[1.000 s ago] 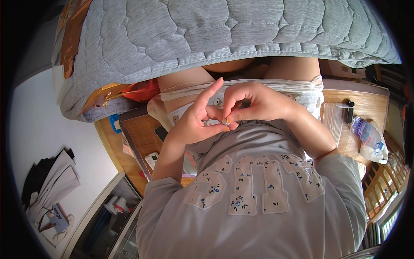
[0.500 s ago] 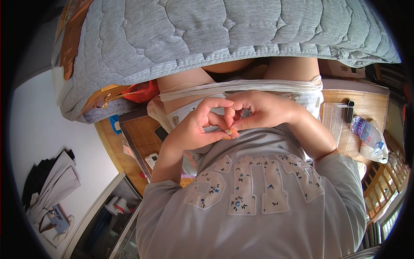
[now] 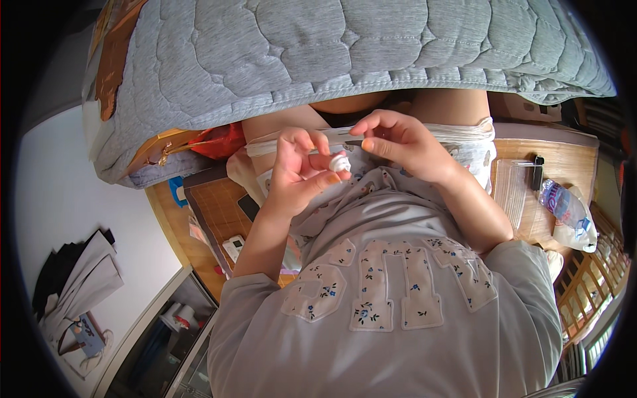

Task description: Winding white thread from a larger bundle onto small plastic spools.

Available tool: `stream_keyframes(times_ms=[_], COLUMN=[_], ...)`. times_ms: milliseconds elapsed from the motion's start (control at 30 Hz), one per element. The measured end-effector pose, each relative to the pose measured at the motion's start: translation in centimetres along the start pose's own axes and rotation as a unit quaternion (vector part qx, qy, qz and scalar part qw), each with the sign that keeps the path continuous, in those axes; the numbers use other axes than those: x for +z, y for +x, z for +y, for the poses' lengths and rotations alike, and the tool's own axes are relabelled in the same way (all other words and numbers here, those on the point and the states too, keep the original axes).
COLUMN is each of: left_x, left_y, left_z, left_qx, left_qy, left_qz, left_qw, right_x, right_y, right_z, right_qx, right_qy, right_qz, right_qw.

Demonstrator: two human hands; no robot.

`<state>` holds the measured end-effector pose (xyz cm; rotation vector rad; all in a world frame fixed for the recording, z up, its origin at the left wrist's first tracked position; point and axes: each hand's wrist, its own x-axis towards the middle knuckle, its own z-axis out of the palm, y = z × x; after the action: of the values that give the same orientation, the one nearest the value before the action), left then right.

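Observation:
Between the thumb and fingertips of my left hand [image 3: 298, 174] is a small white swirl-shaped piece [image 3: 340, 163], held above my lap. What it is made of cannot be told. My right hand [image 3: 411, 149] hovers just to the right and slightly farther away, apart from the piece. Its fingers are curved, with the thumb and index tips spread. A thin dark sliver [image 3: 353, 142] shows beside the right thumb tip; whether the hand touches it or it is a gap behind is unclear. Beneath both hands are patterned light shorts [image 3: 458, 154] and a grey shirt [image 3: 458, 318].
A grey quilted cover [image 3: 298, 53] spans the far side over my knees. At right, a wooden surface [image 3: 577, 156] bears a clear plastic box [image 3: 514, 186], a black object [image 3: 538, 172] and a plastic bottle [image 3: 561, 201]. A red bag [image 3: 222, 142] and white remote [image 3: 233, 247] lie left.
My hands were together, fingertips meeting close to the shirt. Now they are apart: the right has moved up and right, and the left has turned and lifted, showing the white piece.

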<state>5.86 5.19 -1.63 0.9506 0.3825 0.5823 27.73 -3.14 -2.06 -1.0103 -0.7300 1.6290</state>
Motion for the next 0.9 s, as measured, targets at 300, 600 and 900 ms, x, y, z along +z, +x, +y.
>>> stream_keyframes(times_ms=[300, 600, 900], left_x=[0.6, 3.9, 3.1], left_y=[0.5, 0.3, -1.8], left_z=[-1.1, -4.0, -6.4], left_qx=[0.014, 0.078, -0.097], left_qy=[-0.012, 0.12, 0.074], left_qz=[0.056, 0.179, 0.134], left_qw=[0.998, 0.973, 0.983], right_x=[1.7, 1.1, -9.3], right_y=[0.3, -0.7, -3.8], right_z=[0.5, -6.9, -26.0], right_qx=[-0.044, -0.232, -0.355], right_qy=[0.06, -0.362, -0.649], right_qz=[-0.023, 0.052, 0.337], right_qw=[0.997, 0.901, 0.582])
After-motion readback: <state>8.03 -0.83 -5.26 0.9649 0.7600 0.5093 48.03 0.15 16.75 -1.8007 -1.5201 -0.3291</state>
